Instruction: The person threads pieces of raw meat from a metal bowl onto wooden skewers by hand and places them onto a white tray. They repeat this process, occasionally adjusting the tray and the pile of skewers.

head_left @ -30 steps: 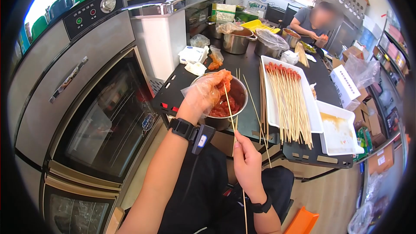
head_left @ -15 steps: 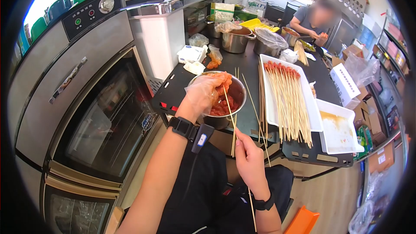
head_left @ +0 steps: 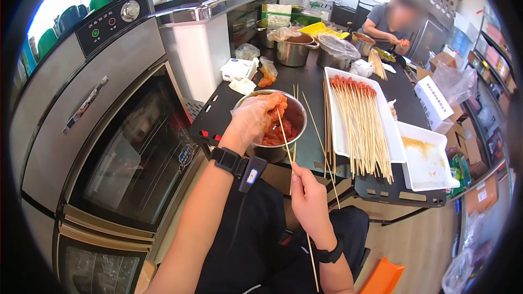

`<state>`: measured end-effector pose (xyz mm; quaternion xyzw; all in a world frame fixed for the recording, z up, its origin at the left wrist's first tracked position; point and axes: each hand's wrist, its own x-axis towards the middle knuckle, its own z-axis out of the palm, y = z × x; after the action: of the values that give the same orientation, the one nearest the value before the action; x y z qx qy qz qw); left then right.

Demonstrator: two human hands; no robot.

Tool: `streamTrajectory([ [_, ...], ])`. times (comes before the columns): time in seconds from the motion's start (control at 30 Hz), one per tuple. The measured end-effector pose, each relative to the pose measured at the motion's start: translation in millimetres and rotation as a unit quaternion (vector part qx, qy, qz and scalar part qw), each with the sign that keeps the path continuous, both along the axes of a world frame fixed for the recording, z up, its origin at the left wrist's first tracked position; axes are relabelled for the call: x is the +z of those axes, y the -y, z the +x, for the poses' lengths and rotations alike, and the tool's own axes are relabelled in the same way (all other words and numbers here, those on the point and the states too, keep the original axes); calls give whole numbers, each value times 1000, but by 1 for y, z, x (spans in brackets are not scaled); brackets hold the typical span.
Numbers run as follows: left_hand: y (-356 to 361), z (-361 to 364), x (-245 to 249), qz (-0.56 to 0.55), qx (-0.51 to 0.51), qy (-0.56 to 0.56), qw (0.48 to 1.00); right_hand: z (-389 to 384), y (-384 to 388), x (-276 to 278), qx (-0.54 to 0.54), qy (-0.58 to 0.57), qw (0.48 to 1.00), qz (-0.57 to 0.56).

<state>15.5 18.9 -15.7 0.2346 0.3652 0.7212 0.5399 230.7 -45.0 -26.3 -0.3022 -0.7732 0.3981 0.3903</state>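
Observation:
My left hand (head_left: 251, 115), in a clear plastic glove, is closed on red marinated meat (head_left: 277, 100) above a steel pot (head_left: 300, 113). More red meat (head_left: 280, 132) lies inside that pot. My right hand (head_left: 309, 193) is closed around a long wooden skewer (head_left: 287, 144). The skewer's upper end meets the meat in my left hand; how far it goes in is hidden. Its lower end runs down past my right wrist. A few loose skewers (head_left: 317, 125) lie on the table right of the pot.
A white tray (head_left: 400, 152) holds many skewers tipped with red meat. Beside it stands a second white tray (head_left: 412, 181) with brownish liquid. A large steel pot (head_left: 292, 54) is further back. Another person (head_left: 389, 24) sits at the far end. An oven (head_left: 131, 152) is on the left.
My right hand has shifted slightly left with the skewer. My left hand stays over the pot, still holding meat. The view has shifted slightly.

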Motion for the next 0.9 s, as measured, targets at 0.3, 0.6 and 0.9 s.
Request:
streamTrajectory([
  [0.3,-2,-2,-2,-7,18,-16,1000,-6,-1,-4,-37,71,978,195],
  [0.6,0,4,3,-30,35,-26,999,-7,-4,2,-6,23,1000,-12],
  [0.9,-1,4,4,-35,62,-28,997,-14,-7,-5,-44,75,976,200],
])
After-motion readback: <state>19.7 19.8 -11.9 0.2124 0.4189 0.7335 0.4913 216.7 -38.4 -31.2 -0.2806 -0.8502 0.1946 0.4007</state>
